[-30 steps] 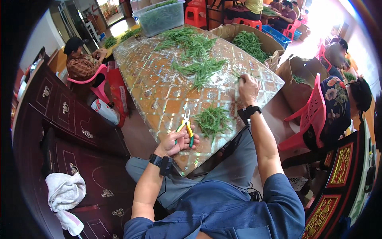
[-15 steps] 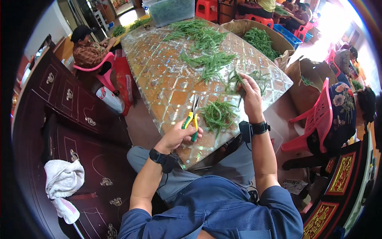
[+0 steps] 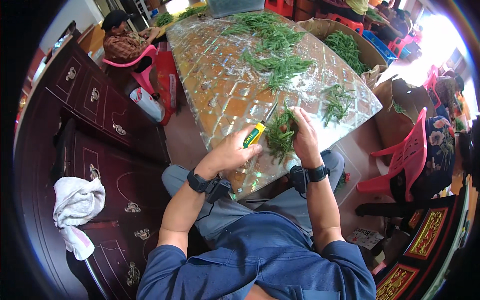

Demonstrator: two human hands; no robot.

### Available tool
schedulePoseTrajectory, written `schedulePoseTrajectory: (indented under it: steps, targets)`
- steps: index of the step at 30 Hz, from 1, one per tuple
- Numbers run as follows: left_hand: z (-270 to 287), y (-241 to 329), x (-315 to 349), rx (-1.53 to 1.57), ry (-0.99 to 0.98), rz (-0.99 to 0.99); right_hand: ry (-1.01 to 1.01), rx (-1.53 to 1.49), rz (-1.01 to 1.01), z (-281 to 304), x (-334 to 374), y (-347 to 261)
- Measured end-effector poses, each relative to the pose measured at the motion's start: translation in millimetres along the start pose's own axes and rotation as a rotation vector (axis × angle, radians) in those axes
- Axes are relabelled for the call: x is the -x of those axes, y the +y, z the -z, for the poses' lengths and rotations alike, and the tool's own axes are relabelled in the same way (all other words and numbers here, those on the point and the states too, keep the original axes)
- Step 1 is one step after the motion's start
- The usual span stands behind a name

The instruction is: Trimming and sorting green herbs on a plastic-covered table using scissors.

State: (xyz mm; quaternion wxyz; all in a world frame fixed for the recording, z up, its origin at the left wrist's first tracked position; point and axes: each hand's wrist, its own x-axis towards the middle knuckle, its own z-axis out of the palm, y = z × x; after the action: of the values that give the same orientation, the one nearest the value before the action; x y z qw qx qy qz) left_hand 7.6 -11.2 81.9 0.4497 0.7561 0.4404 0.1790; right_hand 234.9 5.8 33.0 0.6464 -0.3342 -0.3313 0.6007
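Observation:
My left hand (image 3: 227, 154) is closed around needle-nose pliers (image 3: 254, 136) with yellow and green handles; their dark jaws point away from me, beside a small pile of feathery green sprigs (image 3: 280, 142). My right hand (image 3: 306, 137) curls over the right side of this pile, its fingers together on some sprigs. How the thumb grips them is hidden. A smaller green bunch (image 3: 338, 102) lies apart, farther right. Beyond both hands, a long heap of the same sprigs (image 3: 282, 65) stretches over the patterned tabletop (image 3: 207, 95).
A translucent bin (image 3: 235, 6) stands at the table's far end. Sprig-filled cardboard (image 3: 345, 52) is beyond the right edge. A pink chair (image 3: 407, 155) with a seated person is at right; a dark drawer cabinet (image 3: 105, 155) lines the left. Another person (image 3: 122, 42) sits far left.
My right hand has come back toward me, from the far bunch to the near pile. My left hand has turned the pliers and brought them closer to it. The view has shifted slightly.

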Motion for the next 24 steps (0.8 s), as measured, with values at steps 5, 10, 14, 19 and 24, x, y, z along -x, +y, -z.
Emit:
schedulePoseTrajectory:
  steps: [5,10,14,19,24]
  targets:
    - [-3.0,-8.1,-0.2,-0.145,0.055,-0.067,0.010,0.070,0.016,-5.0,5.1,-2.1]
    - [0.4,1.2,-2.2,-0.054,0.019,-0.043,0.006,0.119,0.021,-5.5,6.2,-6.6]
    - [-4.3,-6.1,-1.5,-0.065,0.114,-0.140,0.031,0.173,0.025,-6.7,3.2,-2.9]
    - [-4.5,-1.9,-0.7,-0.058,0.116,-0.182,0.041,0.316,0.127,-3.7,0.3,4.6]
    - [-3.1,5.2,6.0,-0.180,0.071,-0.069,0.109,0.398,0.145,-7.7,3.2,0.6]
